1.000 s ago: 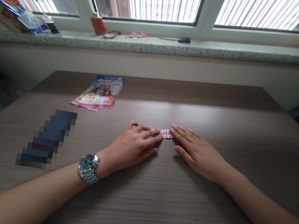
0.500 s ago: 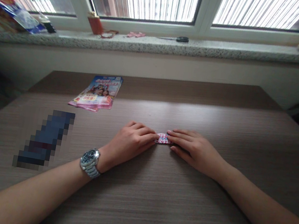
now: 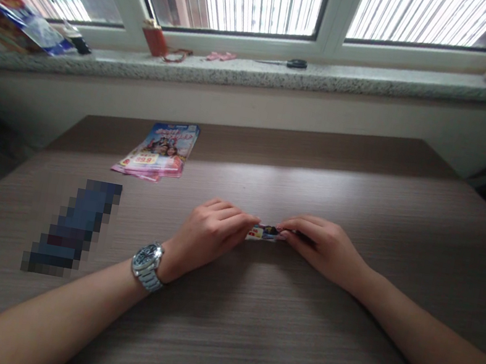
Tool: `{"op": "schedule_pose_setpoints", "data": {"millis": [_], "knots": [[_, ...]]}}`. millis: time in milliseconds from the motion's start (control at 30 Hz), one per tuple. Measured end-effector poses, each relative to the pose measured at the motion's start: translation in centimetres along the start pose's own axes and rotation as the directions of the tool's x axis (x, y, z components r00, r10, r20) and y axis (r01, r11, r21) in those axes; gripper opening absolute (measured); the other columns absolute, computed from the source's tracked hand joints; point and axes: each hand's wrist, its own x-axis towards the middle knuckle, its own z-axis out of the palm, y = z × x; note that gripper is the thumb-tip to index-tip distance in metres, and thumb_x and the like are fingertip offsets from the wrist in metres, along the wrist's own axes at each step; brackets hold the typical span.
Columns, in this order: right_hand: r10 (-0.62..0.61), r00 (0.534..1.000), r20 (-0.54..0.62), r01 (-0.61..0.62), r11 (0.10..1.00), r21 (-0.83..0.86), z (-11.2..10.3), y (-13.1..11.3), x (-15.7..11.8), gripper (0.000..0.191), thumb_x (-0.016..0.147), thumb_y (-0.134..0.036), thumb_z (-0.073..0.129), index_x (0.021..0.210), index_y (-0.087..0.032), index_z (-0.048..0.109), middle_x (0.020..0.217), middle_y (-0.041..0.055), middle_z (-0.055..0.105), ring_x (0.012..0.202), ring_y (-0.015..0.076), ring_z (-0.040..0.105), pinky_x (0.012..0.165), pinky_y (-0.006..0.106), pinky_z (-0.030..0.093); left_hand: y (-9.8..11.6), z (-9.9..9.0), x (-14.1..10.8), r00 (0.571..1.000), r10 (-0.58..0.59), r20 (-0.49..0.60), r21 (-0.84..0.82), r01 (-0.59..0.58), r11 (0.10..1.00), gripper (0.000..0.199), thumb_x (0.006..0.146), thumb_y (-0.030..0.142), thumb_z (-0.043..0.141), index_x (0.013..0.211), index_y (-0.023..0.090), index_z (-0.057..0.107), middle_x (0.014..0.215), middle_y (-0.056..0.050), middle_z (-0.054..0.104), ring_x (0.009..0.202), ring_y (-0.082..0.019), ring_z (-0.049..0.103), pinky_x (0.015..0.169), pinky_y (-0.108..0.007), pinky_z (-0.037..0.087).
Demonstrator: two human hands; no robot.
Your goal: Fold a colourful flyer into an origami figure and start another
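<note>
A small folded piece of printed paper point(image 3: 265, 233) spans the gap between my hands, low over the middle of the table. Yellow, red and dark print shows on the side facing me. My left hand point(image 3: 218, 228), with a metal watch point(image 3: 148, 258) on its wrist, pinches the left end. At the right end, the thumb and fingers of my right hand point(image 3: 324, 246) are closed on the paper. Both ends of the paper are covered by my fingertips.
A stack of colourful flyers point(image 3: 158, 151) lies at the table's back left. Nearer on the left is a blurred dark rectangular object point(image 3: 75, 228). Scissors point(image 3: 296, 64), a red container point(image 3: 154, 39) and food packages stand or lie on the stone windowsill point(image 3: 359, 80).
The paper's visible face has changed from a pink-and-blue pattern to yellow and dark print. My right thumb has moved up to the paper, and the fingers of both hands have closed into pinches.
</note>
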Motion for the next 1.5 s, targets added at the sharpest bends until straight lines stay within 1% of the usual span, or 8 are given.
{"op": "schedule_pose_setpoints", "data": {"millis": [167, 333, 433, 533, 667, 1133, 1300, 1500], "knots": [[0.081, 0.997, -0.015, -0.079, 0.993, 0.091, 0.3, -0.6, 0.0, 0.018, 0.102, -0.032, 0.055, 0.100, -0.021, 0.069, 0.091, 0.0040, 0.074, 0.079, 0.0169, 0.068, 0.071, 0.029, 0.051, 0.7, 0.2, 0.3, 0.998, -0.056, 0.004, -0.116, 0.056, 0.992, 0.017, 0.102, 0.030, 0.059, 0.110, 0.020, 0.069, 0.096, -0.004, 0.074, 0.087, -0.018, 0.067, 0.080, -0.032, 0.049], [0.100, 0.995, -0.017, -0.099, 0.992, 0.078, 0.8, -0.7, 0.1, 0.020, 0.103, -0.033, 0.053, 0.095, -0.021, 0.068, 0.085, 0.0037, 0.072, 0.076, 0.0177, 0.067, 0.068, 0.029, 0.052, 1.0, 0.6, 0.4, 0.985, -0.169, 0.027, -0.260, 0.170, 0.951, 0.010, 0.102, 0.023, 0.058, 0.100, 0.018, 0.066, 0.091, -0.003, 0.071, 0.080, -0.014, 0.064, 0.071, -0.027, 0.049], [0.044, 0.998, -0.037, -0.044, 0.999, 0.005, 0.9, -0.7, 0.2, 0.020, 0.102, -0.032, 0.053, 0.110, -0.022, 0.069, 0.100, 0.0073, 0.075, 0.092, 0.0218, 0.069, 0.081, 0.035, 0.056, 0.8, 1.0, 0.3, 0.978, -0.204, 0.038, -0.276, 0.207, 0.938, 0.009, 0.101, 0.022, 0.058, 0.099, 0.018, 0.066, 0.090, -0.003, 0.070, 0.081, -0.015, 0.064, 0.072, -0.027, 0.049], [-0.038, 0.999, -0.028, 0.036, 0.996, -0.079, 0.9, -0.7, 0.3, 0.034, 0.102, -0.030, 0.053, 0.134, -0.025, 0.062, 0.119, 0.0106, 0.072, 0.109, 0.0257, 0.067, 0.093, 0.042, 0.056, 0.4, 1.2, 0.3, 0.971, -0.232, 0.052, -0.265, 0.237, 0.935, 0.010, 0.101, 0.022, 0.058, 0.099, 0.018, 0.067, 0.091, -0.004, 0.070, 0.082, -0.016, 0.065, 0.074, -0.029, 0.050], [-0.068, 0.998, 0.013, 0.070, 0.990, -0.121, 0.9, -0.8, 0.3, 0.038, 0.102, -0.028, 0.052, 0.140, -0.025, 0.058, 0.126, 0.0114, 0.069, 0.113, 0.0264, 0.064, 0.096, 0.045, 0.056, 0.2, 1.2, 0.3, 0.965, -0.252, 0.068, -0.263, 0.261, 0.929, 0.010, 0.101, 0.023, 0.059, 0.098, 0.019, 0.067, 0.090, -0.003, 0.070, 0.082, -0.016, 0.065, 0.073, -0.028, 0.050], [-0.011, 1.000, -0.029, 0.010, 0.999, -0.046, 1.3, 0.1, 0.3, 0.032, 0.099, -0.028, 0.061, 0.130, -0.022, 0.064, 0.099, 0.0067, 0.070, 0.092, 0.0214, 0.067, 0.080, 0.034, 0.055, 0.4, 1.1, 0.3, 0.969, -0.242, 0.053, -0.272, 0.247, 0.930, 0.009, 0.101, 0.023, 0.060, 0.101, 0.018, 0.067, 0.093, -0.004, 0.070, 0.083, -0.015, 0.064, 0.074, -0.027, 0.049], [0.056, 0.996, -0.064, -0.052, 0.996, 0.068, 1.1, -0.2, 0.4, 0.014, 0.096, -0.023, 0.067, 0.109, -0.022, 0.070, 0.095, 0.0030, 0.073, 0.085, 0.0171, 0.068, 0.078, 0.028, 0.052, 0.6, 0.9, 0.3, 0.974, -0.222, 0.033, -0.276, 0.222, 0.935, 0.008, 0.102, 0.023, 0.058, 0.101, 0.019, 0.066, 0.094, -0.002, 0.068, 0.083, -0.014, 0.062, 0.073, -0.025, 0.047], [0.011, 0.993, -0.113, -0.003, 0.998, 0.068, 0.8, -0.5, 0.4, 0.011, 0.100, -0.022, 0.061, 0.104, -0.022, 0.071, 0.094, 0.0037, 0.071, 0.083, 0.0163, 0.067, 0.072, 0.027, 0.051, 1.1, 0.5, 0.4, 0.972, -0.221, 0.075, -0.346, 0.233, 0.909, 0.010, 0.103, 0.023, 0.055, 0.105, 0.019, 0.064, 0.104, -0.005, 0.070, 0.094, -0.017, 0.066, 0.084, -0.029, 0.051]]}}
